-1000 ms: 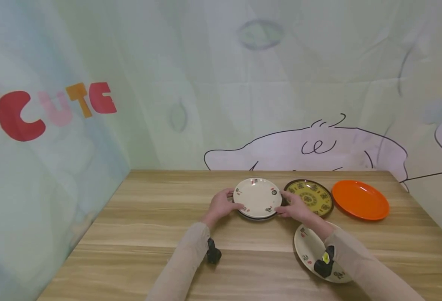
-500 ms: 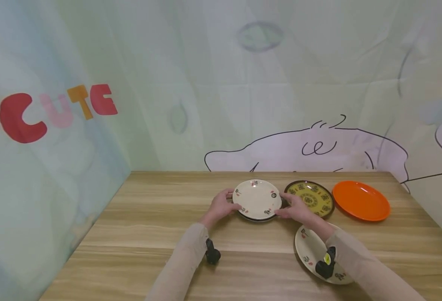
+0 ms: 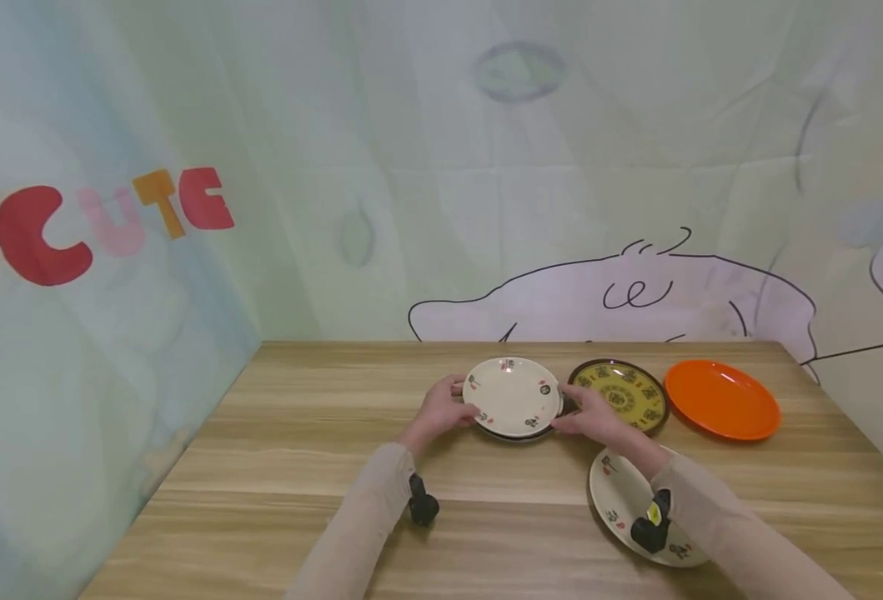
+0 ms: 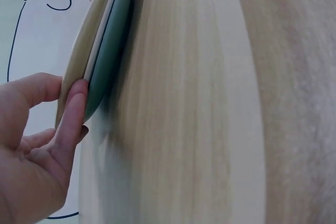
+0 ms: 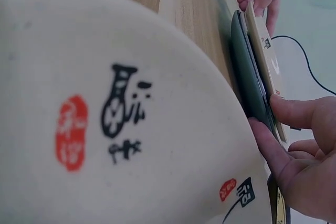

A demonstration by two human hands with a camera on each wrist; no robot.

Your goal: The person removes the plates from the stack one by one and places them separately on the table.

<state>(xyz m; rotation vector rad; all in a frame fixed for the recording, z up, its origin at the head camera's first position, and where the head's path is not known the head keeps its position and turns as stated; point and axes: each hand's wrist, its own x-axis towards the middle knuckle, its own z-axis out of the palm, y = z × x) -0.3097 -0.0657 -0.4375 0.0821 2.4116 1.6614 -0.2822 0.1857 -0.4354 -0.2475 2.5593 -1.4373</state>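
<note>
A small cream plate (image 3: 512,396) with black and red motifs lies on top of a stack in the middle of the table. Below it, a dark green plate (image 4: 109,51) forms the bottom of the stack, with a thin pale edge between the two. My left hand (image 3: 444,407) pinches the left side of the cream plate, thumb near its front rim. On the opposite side my right hand (image 3: 589,414) grips the stack's edge, and the right wrist view shows its thumb and fingers at the rims.
Right of the stack lies a mustard-yellow patterned plate (image 3: 619,398) with a dark rim, then an orange oval plate (image 3: 722,400). A larger cream plate (image 3: 623,510) rests under my right forearm. A printed curtain (image 3: 381,208) stands behind the wooden table (image 3: 261,500).
The top cream plate has shifted very slightly left over the stack, with both hands staying at its sides. The other plates have not moved.
</note>
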